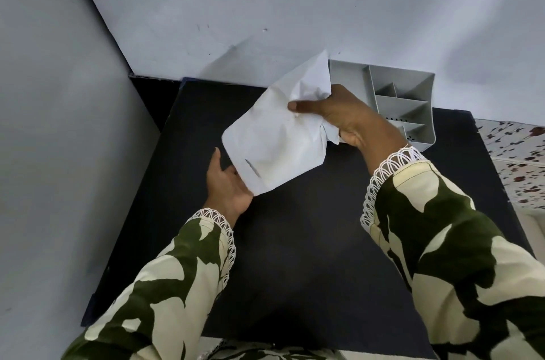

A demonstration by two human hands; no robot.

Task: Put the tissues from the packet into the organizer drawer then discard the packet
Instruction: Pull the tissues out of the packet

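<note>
Right hand: fingers closed around the upper, crumpled end of the white packet, thumb pressed flat across its front face, remaining fingers wrapped behind and mostly hidden. Firm grip.

Left hand: palm up, fingers loosely spread and curled under the packet's lower corner. Fingertips are hidden behind the packet, so can't tell if it's pinching or only supporting from below. Thumb stands free at the packet's left edge.

Packet is held in the air over the black table, tilted, lower end toward the left hand, upper end toward the organizer. Short slit visible near its lower corner. Contents not visible; no tissue showing outside it.

Grey organizer sits at the far right of the table, against the pale wall, just behind the right hand, partly covered by hand and packet. Open top, several divided compartments; the visible ones look empty. One has small perforations low on its wall. No drawer front visible from this angle.

Both sleeves: green and cream pattern, white lace cuffs.
</note>
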